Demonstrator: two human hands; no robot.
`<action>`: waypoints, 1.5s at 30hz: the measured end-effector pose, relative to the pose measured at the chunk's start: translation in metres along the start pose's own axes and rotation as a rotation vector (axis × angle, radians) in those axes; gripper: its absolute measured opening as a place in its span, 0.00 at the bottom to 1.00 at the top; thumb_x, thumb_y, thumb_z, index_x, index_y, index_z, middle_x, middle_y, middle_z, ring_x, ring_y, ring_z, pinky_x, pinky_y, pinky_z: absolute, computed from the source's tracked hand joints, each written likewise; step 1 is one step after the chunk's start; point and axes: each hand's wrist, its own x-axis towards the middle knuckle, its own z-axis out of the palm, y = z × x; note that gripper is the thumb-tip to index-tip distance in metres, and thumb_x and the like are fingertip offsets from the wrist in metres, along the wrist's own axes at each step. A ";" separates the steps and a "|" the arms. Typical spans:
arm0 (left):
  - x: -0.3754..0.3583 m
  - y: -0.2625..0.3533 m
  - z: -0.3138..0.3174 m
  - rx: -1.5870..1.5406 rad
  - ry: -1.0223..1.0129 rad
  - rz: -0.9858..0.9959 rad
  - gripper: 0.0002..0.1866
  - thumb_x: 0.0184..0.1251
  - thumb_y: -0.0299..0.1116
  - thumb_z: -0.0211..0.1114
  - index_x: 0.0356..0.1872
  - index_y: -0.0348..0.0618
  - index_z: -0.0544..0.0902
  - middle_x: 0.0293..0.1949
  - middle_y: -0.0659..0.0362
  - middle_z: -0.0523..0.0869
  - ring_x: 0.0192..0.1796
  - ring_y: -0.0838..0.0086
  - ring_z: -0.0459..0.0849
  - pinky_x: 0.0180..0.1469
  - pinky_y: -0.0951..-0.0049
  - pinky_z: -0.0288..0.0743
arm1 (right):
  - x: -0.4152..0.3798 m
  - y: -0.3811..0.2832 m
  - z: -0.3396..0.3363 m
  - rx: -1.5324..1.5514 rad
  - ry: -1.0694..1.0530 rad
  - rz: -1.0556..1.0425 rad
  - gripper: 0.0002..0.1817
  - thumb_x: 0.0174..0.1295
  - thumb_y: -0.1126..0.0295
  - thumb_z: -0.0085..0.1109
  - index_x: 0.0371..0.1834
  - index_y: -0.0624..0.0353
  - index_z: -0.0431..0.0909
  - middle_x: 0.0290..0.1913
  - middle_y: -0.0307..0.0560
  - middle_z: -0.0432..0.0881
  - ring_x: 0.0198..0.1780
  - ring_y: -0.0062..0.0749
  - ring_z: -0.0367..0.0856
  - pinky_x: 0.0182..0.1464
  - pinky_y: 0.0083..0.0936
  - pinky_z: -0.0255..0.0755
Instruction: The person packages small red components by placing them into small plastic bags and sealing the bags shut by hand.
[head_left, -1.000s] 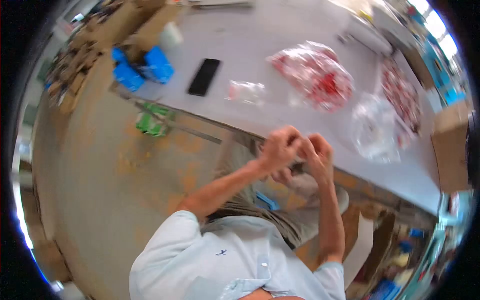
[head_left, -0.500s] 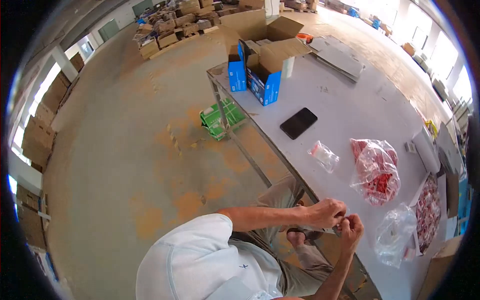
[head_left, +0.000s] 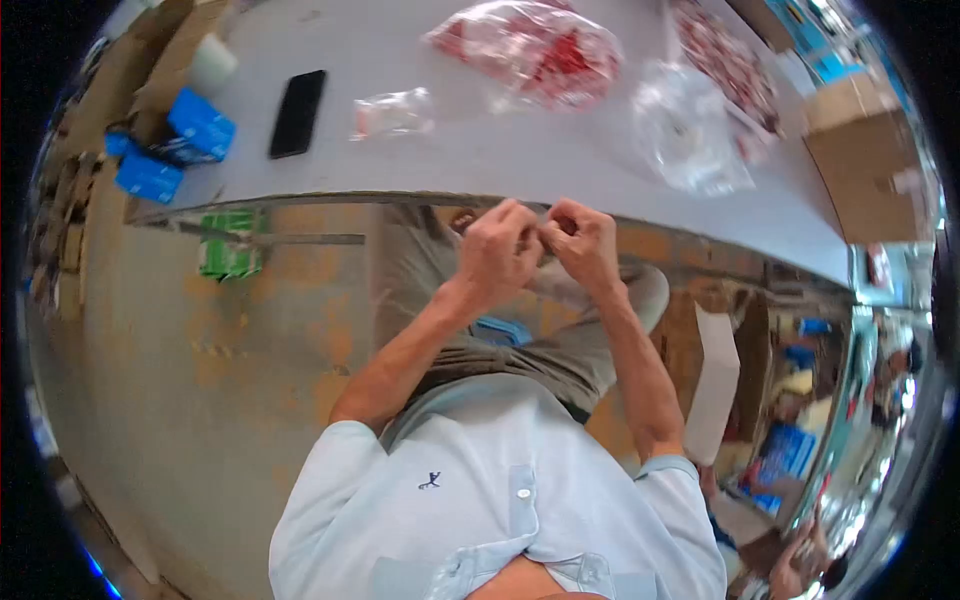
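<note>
Close together at the table's front edge, both hands have their fingers curled in a pinch. My left hand (head_left: 497, 247) and my right hand (head_left: 583, 243) nearly meet at the fingertips; whatever lies between them is too small to make out. Beyond them on the table (head_left: 350, 170) are a small clear bag (head_left: 393, 114) and a large clear bag with red pieces (head_left: 550, 55). To the right lies a crumpled clear plastic bag (head_left: 685, 125), beside a tray of red and white pieces (head_left: 728, 60).
A black phone (head_left: 298, 114) lies left of the small bag. Blue boxes (head_left: 200, 125) stand at the table's left end, a cardboard box (head_left: 870, 170) at its right. A green package (head_left: 231, 243) is under the table. Part of another person (head_left: 800, 555) shows lower right.
The view has swung round to the right and down, so the table now lies across the top and the blue boxes sit far left. Both hands remain pinched close together.
</note>
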 end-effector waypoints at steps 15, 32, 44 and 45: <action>-0.032 0.009 0.007 -0.284 -0.119 -0.374 0.05 0.67 0.25 0.70 0.36 0.34 0.84 0.33 0.52 0.89 0.31 0.72 0.88 0.35 0.69 0.81 | -0.057 0.007 0.002 0.513 -0.133 0.201 0.11 0.76 0.66 0.64 0.43 0.65 0.85 0.32 0.40 0.88 0.34 0.20 0.86 0.39 0.23 0.82; 0.048 0.010 0.006 0.002 0.103 -0.059 0.05 0.64 0.22 0.69 0.35 0.38 0.80 0.30 0.54 0.79 0.28 0.61 0.80 0.31 0.62 0.74 | 0.020 -0.044 -0.021 -0.021 0.157 -0.094 0.06 0.66 0.74 0.63 0.38 0.67 0.84 0.27 0.44 0.81 0.29 0.18 0.77 0.33 0.23 0.74; 0.075 0.005 -0.035 -0.148 -0.140 0.044 0.02 0.66 0.21 0.66 0.35 0.36 0.81 0.31 0.51 0.82 0.30 0.58 0.83 0.33 0.62 0.77 | 0.033 -0.061 -0.034 0.074 -0.055 -0.120 0.05 0.68 0.76 0.61 0.40 0.67 0.84 0.31 0.40 0.84 0.31 0.15 0.75 0.32 0.21 0.72; 0.074 0.005 -0.035 -0.055 -0.143 0.133 0.02 0.64 0.20 0.66 0.35 0.36 0.81 0.31 0.51 0.81 0.30 0.56 0.82 0.33 0.61 0.77 | 0.034 -0.059 -0.032 -0.001 -0.032 -0.163 0.05 0.68 0.75 0.61 0.38 0.67 0.83 0.30 0.40 0.84 0.31 0.15 0.75 0.32 0.22 0.72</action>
